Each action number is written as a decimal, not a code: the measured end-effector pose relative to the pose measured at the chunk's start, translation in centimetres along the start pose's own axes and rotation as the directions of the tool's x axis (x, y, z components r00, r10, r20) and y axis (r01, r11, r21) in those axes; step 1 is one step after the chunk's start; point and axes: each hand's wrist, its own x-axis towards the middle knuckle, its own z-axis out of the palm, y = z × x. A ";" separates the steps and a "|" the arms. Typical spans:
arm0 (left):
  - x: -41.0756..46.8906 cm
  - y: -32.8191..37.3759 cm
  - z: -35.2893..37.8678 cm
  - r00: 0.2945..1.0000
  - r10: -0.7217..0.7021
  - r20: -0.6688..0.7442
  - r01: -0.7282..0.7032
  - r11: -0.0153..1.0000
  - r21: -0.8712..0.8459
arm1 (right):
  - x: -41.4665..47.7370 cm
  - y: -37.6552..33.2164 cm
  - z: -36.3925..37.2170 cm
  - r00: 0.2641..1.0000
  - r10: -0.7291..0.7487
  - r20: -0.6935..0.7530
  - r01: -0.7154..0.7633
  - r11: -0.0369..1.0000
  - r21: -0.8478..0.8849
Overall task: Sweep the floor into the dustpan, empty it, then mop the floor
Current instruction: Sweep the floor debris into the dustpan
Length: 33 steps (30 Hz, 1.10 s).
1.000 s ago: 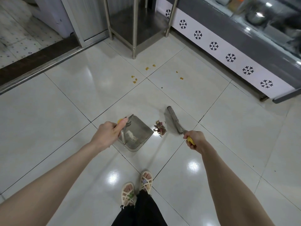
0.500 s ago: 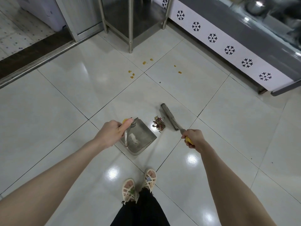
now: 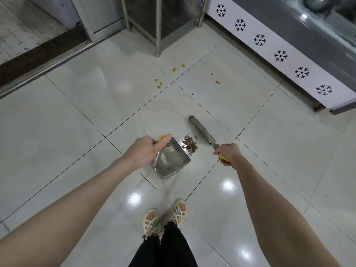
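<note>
Left grip [image 3: 142,151]: fingers curled round the yellow-tipped handle of the dustpan [image 3: 173,158], thumb laid along its top.
Right grip [image 3: 228,153]: closed round the yellow handle end of the brush [image 3: 201,131], back of the hand up.
Dustpan: bare metal, sitting on the floor [image 3: 96,122] just ahead of the feet, its open mouth turned toward the pile and the brush. A pale patch of dust lies inside, near the handle.
Brush: long narrow head down on the floor, slanting away from the right grip, just right of the pile.
Pile [image 3: 189,144]: small heap of reddish and green scraps, between the dustpan's mouth and the brush head, just beside both.
Crumbs [image 3: 158,83]: yellow bits scattered in small clusters farther out, around a crossing of tile seams, well apart from the dustpan.
Floor: glossy pale tiles with dark seams, bright lamp reflections near the feet.
Feet [image 3: 165,218]: in pale woven sandals, under black trouser legs, at the near edge of the floor.
Stand [image 3: 158,26]: steel legs on the floor's far edge, beyond the crumbs.
Strip [image 3: 269,51]: white band along the base of the counter at the floor's right edge, printed with a row of black snowflake-like marks.
Track [image 3: 48,64]: metal door rail along the floor's far left edge.
</note>
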 end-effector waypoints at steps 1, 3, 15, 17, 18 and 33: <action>0.2 0.1 0.0 1.000 0.000 0.000 0.000 1.000 0.004 | 0.2 -0.1 0.0 1.000 0.006 0.004 -0.006 1.000 -0.001; 0.6 0.3 0.1 1.000 0.001 0.001 -0.001 1.000 0.013 | 0.5 -0.1 0.2 1.000 0.023 0.017 -0.023 1.000 0.003; 2.4 2.2 1.1 1.000 0.025 -0.008 -0.025 0.997 0.071 | -0.7 3.0 1.1 0.988 0.061 0.141 -0.069 0.996 0.056; 2.5 2.2 1.3 0.999 0.035 -0.005 -0.035 0.996 0.079 | -1.5 3.2 0.8 0.986 0.065 0.155 -0.075 0.995 0.063; 2.6 2.1 1.4 0.999 0.036 -0.005 -0.036 0.996 0.081 | -1.9 3.4 0.9 0.984 0.070 0.166 -0.082 0.995 0.062; -0.4 -1.4 1.7 0.997 0.066 -0.028 -0.064 0.996 0.064 | -10.2 0.1 -2.9 0.986 -0.018 0.164 -0.010 0.986 0.164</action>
